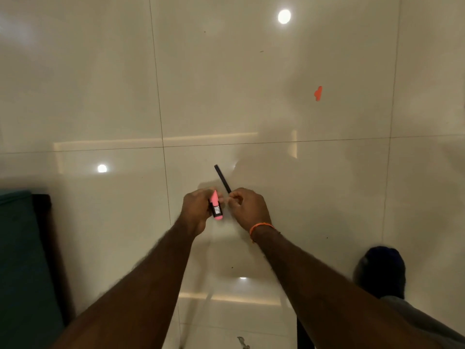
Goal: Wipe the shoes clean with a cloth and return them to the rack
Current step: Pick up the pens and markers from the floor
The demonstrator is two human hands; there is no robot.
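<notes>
Both forearms reach over tiled floor (pixel 100 84), left hand (pixel 198 212) gripping pink marker (pixel 216 206), right hand (pixel 247 210) pinching black pen (pixel 222 178); no shoes, cloth or rack visible, so wiping prob. not begun.

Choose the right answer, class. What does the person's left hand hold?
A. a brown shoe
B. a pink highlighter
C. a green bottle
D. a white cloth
B: the left hand has its fingers curled around a pink highlighter, while the right hand holds a thin black stick above the tiled floor.
</notes>
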